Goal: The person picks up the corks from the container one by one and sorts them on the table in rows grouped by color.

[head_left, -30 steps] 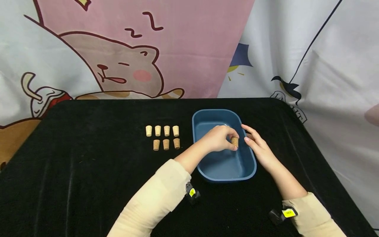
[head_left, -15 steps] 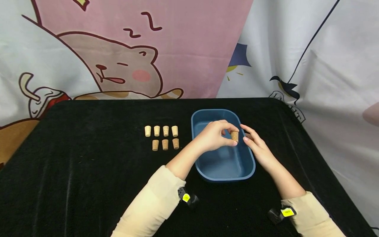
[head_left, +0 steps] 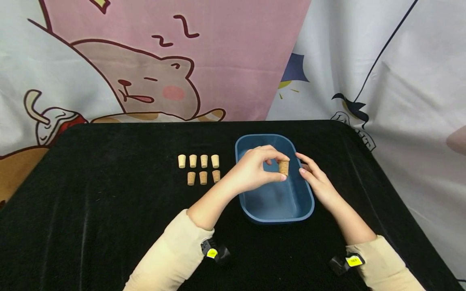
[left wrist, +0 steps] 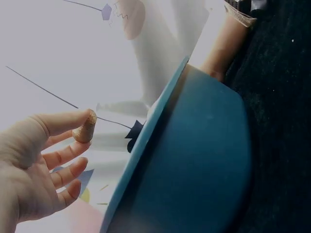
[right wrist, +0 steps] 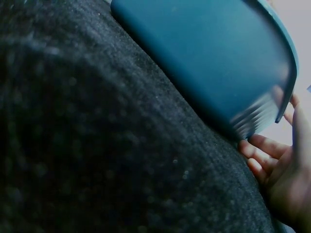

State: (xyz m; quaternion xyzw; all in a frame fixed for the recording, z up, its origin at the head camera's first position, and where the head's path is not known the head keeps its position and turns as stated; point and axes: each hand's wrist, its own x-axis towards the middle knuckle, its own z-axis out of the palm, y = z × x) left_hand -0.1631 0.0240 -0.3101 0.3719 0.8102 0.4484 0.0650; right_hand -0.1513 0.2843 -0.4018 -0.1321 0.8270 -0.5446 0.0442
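Note:
My left hand point(head_left: 253, 167) pinches a brown cork stopper point(head_left: 284, 167) between thumb and fingertips. It hangs above the blue plastic bin point(head_left: 277, 220), and the left wrist view shows the same cork point(left wrist: 85, 128) higher than the bin's rim. Along the bin's right side lies my right hand point(head_left: 320, 182), its fingers extended and touching near the rim. In the right wrist view, fingertips of that hand point(right wrist: 279, 170) meet the bin's outer wall low down. Left of the bin stand two rows of corks: several pale ones point(head_left: 193, 161) behind, brown ones point(head_left: 203, 178) in front.
A black cloth point(head_left: 109, 202) covers the table. Behind it hangs a printed curtain point(head_left: 233, 60) with a cartoon bear. Each sleeve carries a small wrist camera point(head_left: 214, 250). The bin's visible inside shows bare floor, though my left arm hides part of it.
My left hand has risen out of the bin with the cork and drifted left. Its forearm now covers part of the front cork row. The right hand stays at the rim.

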